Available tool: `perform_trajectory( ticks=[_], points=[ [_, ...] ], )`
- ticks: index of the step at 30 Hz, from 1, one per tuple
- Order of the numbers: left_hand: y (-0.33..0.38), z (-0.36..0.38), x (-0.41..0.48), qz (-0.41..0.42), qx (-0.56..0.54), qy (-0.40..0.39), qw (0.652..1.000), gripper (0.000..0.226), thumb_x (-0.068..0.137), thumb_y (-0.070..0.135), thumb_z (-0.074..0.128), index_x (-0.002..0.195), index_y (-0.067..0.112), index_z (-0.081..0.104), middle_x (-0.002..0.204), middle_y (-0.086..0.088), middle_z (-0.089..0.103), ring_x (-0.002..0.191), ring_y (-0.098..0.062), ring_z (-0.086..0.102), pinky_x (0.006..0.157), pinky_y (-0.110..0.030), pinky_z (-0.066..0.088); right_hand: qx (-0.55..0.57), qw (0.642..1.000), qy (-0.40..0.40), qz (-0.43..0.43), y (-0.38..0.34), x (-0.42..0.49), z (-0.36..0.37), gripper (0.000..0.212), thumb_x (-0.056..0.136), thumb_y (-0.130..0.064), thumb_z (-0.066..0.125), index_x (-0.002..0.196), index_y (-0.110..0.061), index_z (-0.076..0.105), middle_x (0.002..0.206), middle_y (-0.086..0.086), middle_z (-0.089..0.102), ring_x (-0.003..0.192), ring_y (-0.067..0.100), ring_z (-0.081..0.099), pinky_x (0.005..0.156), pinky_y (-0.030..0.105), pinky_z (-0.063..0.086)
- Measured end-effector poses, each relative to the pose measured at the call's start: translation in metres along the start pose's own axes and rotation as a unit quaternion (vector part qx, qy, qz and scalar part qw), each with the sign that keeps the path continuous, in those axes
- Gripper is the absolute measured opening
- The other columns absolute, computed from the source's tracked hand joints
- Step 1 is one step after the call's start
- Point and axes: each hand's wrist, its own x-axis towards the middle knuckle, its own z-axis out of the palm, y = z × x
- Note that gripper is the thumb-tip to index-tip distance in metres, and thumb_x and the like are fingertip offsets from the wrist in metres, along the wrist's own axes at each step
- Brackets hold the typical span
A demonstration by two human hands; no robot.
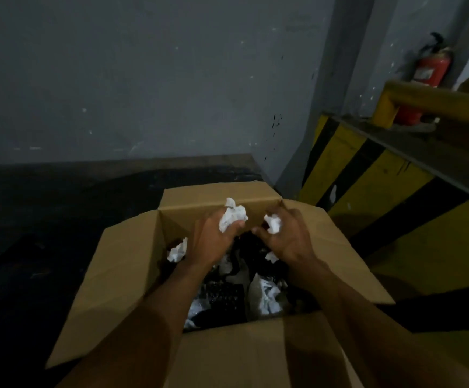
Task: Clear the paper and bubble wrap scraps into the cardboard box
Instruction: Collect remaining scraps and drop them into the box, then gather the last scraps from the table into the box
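An open cardboard box [121, 273] stands on the dark floor below me, its four flaps folded outward. Both my hands are held over its opening. My left hand [213, 239] grips a crumpled white paper scrap [232, 217] near the far wall of the box. A smaller white paper scrap [274, 224] is pinched in my right hand [286, 239]. Inside the box lie more crumpled white paper [177, 250] and shiny bubble wrap [265, 296] mixed with dark material.
A grey wall rises behind the box. To the right runs a yellow-and-black striped barrier [367, 189] with a yellow rail [434, 103] above it. A red fire extinguisher [429, 71] hangs in the corner. The dark floor [46, 219] stretches to the left.
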Motion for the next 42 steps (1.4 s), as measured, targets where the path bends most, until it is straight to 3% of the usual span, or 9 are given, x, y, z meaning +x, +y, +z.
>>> perform_trajectory(
  ticks=[5,9,13,16,20,25,32,37,42],
  points=[
    [-0.044,0.023,0.014,-0.04,0.121,-0.062,0.99,0.05,0.079,0.066,0.037,0.117,0.04,0.058,0.117,-0.001,0.055,0.112,-0.025,0.051,0.089,-0.04,0.047,-0.044,0.995,-0.083,0.03,0.015,0.016,0.034,0.079,0.059,-0.071,0.069,0.125,-0.032,0.052,0.132,0.005,0.045,0.121,0.026,0.047,0.1,0.042,0.045],
    [-0.069,0.023,0.025,-0.05,0.11,-0.053,0.991,0.053,0.087,0.054,0.05,0.133,0.027,0.049,0.131,-0.008,0.047,0.118,-0.03,0.048,0.097,-0.046,0.042,-0.059,0.995,-0.074,0.022,0.018,0.03,0.046,0.05,0.085,-0.042,0.064,0.13,-0.024,0.053,0.132,0.007,0.053,0.117,0.03,0.053,0.096,0.041,0.047],
    [-0.07,0.018,0.032,-0.042,0.157,-0.081,0.983,0.046,0.091,0.047,0.036,0.127,0.025,0.054,0.134,-0.008,0.045,0.123,-0.029,0.043,0.103,-0.045,0.037,-0.096,0.994,-0.057,0.02,0.02,0.037,0.045,0.038,0.089,-0.01,0.052,0.126,-0.017,0.059,0.126,0.009,0.06,0.11,0.029,0.058,0.092,0.037,0.049],
    [-0.063,0.014,0.036,-0.04,0.21,-0.119,0.97,0.055,0.096,0.041,0.044,0.147,0.029,0.027,0.153,-0.003,0.03,0.138,-0.027,0.029,0.114,-0.049,0.016,-0.11,0.993,-0.051,-0.003,0.014,0.038,0.04,0.033,0.09,-0.012,0.052,0.123,-0.014,0.061,0.123,0.012,0.058,0.108,0.03,0.057,0.09,0.036,0.048],
    [-0.043,0.008,0.028,-0.046,0.24,-0.17,0.955,0.065,0.097,0.057,0.024,0.152,0.027,0.006,0.161,0.002,0.005,0.147,-0.023,0.001,0.115,-0.055,-0.006,-0.098,0.993,-0.056,-0.016,0.002,0.036,0.028,0.029,0.091,-0.019,0.054,0.118,-0.017,0.062,0.122,0.012,0.058,0.108,0.029,0.057,0.091,0.035,0.047],
    [-0.013,-0.021,-0.001,-0.069,0.12,-0.025,0.99,0.052,0.097,0.047,0.04,0.143,0.022,0.036,0.14,-0.008,0.049,0.121,-0.025,0.05,0.105,-0.042,0.037,-0.062,0.996,-0.033,-0.059,-0.018,0.016,0.005,0.03,0.091,-0.023,0.054,0.12,-0.015,0.061,0.122,0.013,0.06,0.11,0.028,0.054,0.093,0.035,0.046],
    [0.006,-0.096,-0.088,-0.048,0.2,0.138,0.969,0.065,0.089,0.053,0.05,0.142,0.017,0.039,0.143,-0.008,0.045,0.131,-0.024,0.041,0.108,-0.035,0.033,0.008,0.991,-0.068,-0.118,-0.074,-0.039,0.011,0.042,0.091,-0.044,0.054,0.127,-0.022,0.053,0.131,0.009,0.051,0.114,0.031,0.053,0.093,0.039,0.046],
    [-0.003,-0.171,-0.17,-0.12,0.25,0.195,0.941,0.068,0.089,0.053,0.052,0.144,0.015,0.036,0.146,-0.007,0.04,0.133,-0.023,0.038,0.109,-0.036,0.033,0.062,0.967,-0.158,-0.188,-0.144,-0.096,0.057,0.055,0.087,-0.061,0.046,0.127,-0.023,0.052,0.13,0.006,0.054,0.118,0.028,0.052,0.101,0.044,0.042],
    [-0.018,-0.249,-0.258,-0.2,0.281,0.277,0.897,0.066,0.088,0.052,0.055,0.14,0.013,0.042,0.141,-0.009,0.045,0.131,-0.024,0.041,0.107,-0.035,0.035,0.06,0.94,-0.225,-0.249,-0.225,-0.16,0.102,0.053,0.09,-0.055,0.051,0.132,-0.023,0.049,0.137,0.007,0.047,0.124,0.026,0.047,0.101,0.039,0.041]
  ],
)
